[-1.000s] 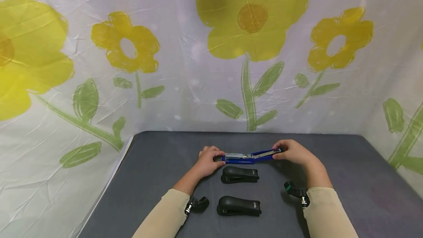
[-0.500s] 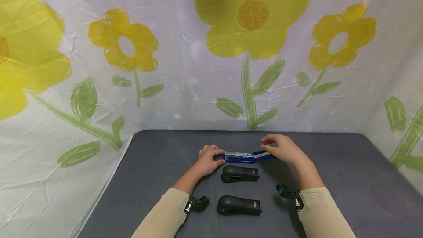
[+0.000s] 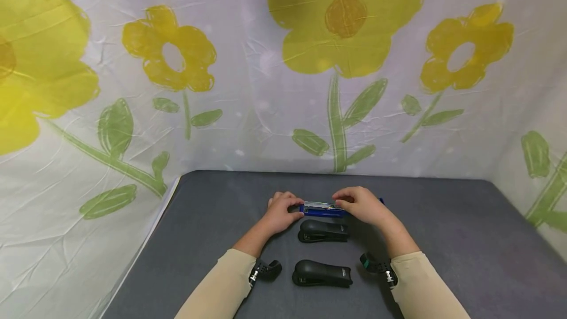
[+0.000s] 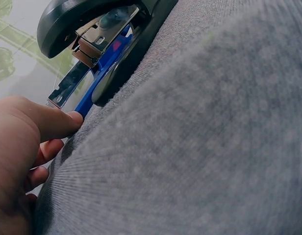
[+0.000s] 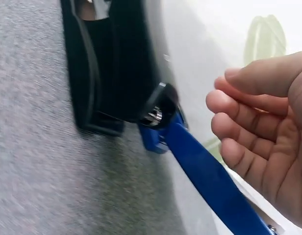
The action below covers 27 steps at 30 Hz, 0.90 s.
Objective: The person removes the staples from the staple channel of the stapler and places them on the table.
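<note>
Pinching the left end of the blue stapler (image 3: 323, 213), the left hand (image 3: 281, 213) has its thumb and finger closed on that tip, which sits on the table (image 3: 212, 210). The stapler lies opened out to the right of this grip, its metal track (image 3: 320, 206) exposed. The right hand (image 3: 361, 205) hides the hinge and most of the swung-back cover; only a blue scrap shows beyond it. In the left wrist view a black stapler covers part of the blue one and runs off the top edge; in the right wrist view the blue cover is cut off at the bottom.

The right hand hovers by the stapler's middle, fingers loosely bent, thumb near the forefinger, with nothing visible in its grasp. Both forearms reach forward and angle inward, the left wrist lower than its knuckles.

Nearer the wearer than the left hand's grip, slightly to its right, lie two black staplers (image 3: 323, 231) (image 3: 322, 273), one behind the other. Beyond the grip hangs a flowered cloth (image 3: 248, 112).
</note>
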Each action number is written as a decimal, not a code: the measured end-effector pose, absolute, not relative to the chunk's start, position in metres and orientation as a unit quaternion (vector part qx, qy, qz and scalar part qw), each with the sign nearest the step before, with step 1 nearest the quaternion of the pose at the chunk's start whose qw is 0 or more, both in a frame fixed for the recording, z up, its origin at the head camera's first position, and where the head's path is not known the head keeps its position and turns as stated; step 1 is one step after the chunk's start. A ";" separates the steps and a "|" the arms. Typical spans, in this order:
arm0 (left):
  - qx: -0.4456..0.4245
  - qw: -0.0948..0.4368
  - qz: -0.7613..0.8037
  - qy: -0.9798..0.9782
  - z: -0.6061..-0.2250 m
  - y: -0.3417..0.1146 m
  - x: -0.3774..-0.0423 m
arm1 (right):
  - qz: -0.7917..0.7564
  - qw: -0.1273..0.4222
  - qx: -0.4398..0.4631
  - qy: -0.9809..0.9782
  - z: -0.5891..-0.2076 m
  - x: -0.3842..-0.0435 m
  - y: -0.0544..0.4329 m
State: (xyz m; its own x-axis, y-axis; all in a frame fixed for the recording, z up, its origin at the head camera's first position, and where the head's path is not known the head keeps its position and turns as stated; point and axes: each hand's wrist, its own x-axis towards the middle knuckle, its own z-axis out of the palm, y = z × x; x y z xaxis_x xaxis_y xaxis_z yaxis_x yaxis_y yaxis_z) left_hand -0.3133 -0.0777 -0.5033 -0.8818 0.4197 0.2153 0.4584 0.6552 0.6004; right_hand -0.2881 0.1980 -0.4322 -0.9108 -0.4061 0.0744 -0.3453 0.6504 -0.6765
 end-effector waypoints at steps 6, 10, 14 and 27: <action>-0.240 0.025 -0.336 -0.911 -0.503 -0.078 -0.313 | -0.336 0.052 -0.208 0.917 -0.440 -0.288 0.189; -0.242 0.028 -0.332 -0.911 -0.504 -0.077 -0.312 | -0.310 0.060 -0.203 0.927 -0.441 -0.285 0.184; -0.242 0.023 -0.334 -0.911 -0.505 -0.076 -0.311 | -0.284 0.055 -0.201 0.936 -0.442 -0.282 0.180; -0.239 0.029 -0.334 -0.911 -0.502 -0.075 -0.310 | -0.336 0.035 -0.145 0.930 -0.447 -0.283 0.176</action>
State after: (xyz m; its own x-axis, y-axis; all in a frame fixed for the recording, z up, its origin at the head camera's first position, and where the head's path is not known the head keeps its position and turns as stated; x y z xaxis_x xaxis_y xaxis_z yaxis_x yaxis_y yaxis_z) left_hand -0.3095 -0.0753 -0.5019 -0.8837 0.4167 0.2132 0.4557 0.6617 0.5954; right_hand -0.2833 0.1765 -0.4471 -0.9554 -0.2935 0.0322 -0.2463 0.7320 -0.6352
